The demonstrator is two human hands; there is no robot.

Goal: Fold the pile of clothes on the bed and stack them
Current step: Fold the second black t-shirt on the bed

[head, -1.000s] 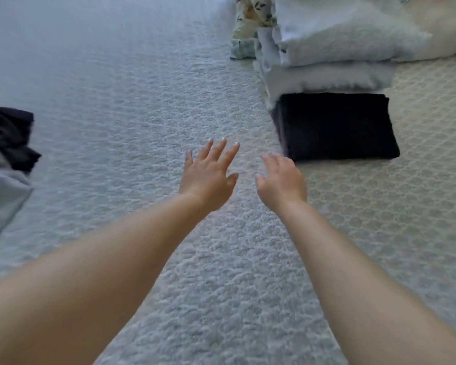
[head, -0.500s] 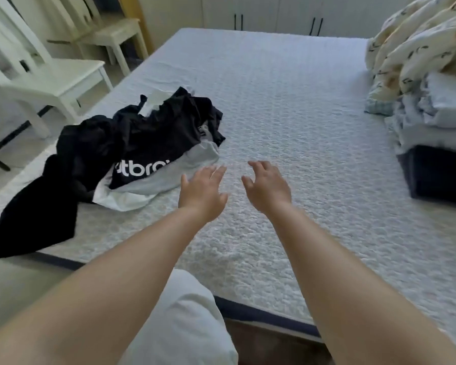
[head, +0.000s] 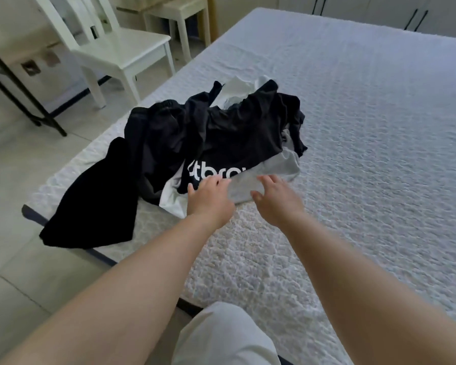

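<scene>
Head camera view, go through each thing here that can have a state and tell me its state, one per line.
clothes pile: unfolded, heaped near the bed's edge
black printed shirt: crumpled, on top of the pile
grey garment: crumpled, at the pile's near side
black trousers: unfolded, hanging over the bed's edge
left hand: open, at the pile
right hand: open, at the grey garment

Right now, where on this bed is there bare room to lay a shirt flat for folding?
The widest bare stretch of the bed lies to the right of the clothes pile, running to the far edge. Another bare patch lies nearer, under the forearms. The left edge is crowded: the pile spills over it, with the left hand and right hand at its near side.
</scene>
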